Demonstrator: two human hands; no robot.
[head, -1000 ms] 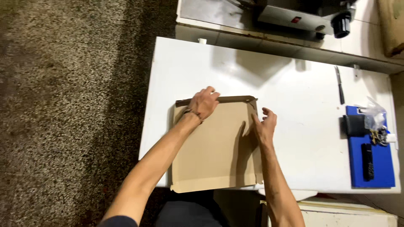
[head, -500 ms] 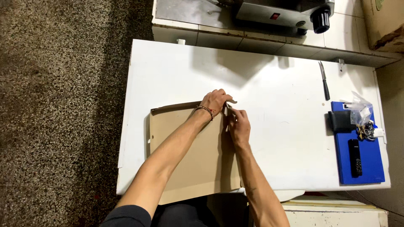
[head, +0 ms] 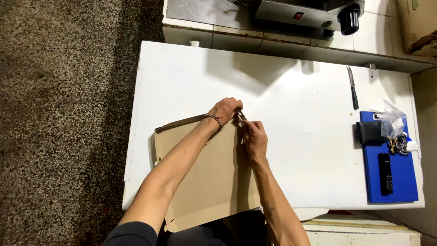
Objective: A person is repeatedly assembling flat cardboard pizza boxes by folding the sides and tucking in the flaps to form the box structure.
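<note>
A flat brown cardboard box blank (head: 209,182) lies on the white table (head: 291,91), its near edge hanging over the table's front. Its far edge is folded up into a low wall. My left hand (head: 226,109) pinches the far right corner of that wall. My right hand (head: 255,139) sits just beside it, fingers on the same corner flap where the right side meets the far wall. Both forearms reach across the cardboard.
A knife (head: 353,89) lies on the table at the far right. A blue board (head: 400,177) at the right edge carries a black remote-like device, a black pouch and a clear bag of small items. A metal machine (head: 300,11) stands on the tiled counter behind.
Both hands have come together at the box's far right corner; a second ago the right hand lay flat along the right edge. The camera view has shifted, so the table sits more to the right.
</note>
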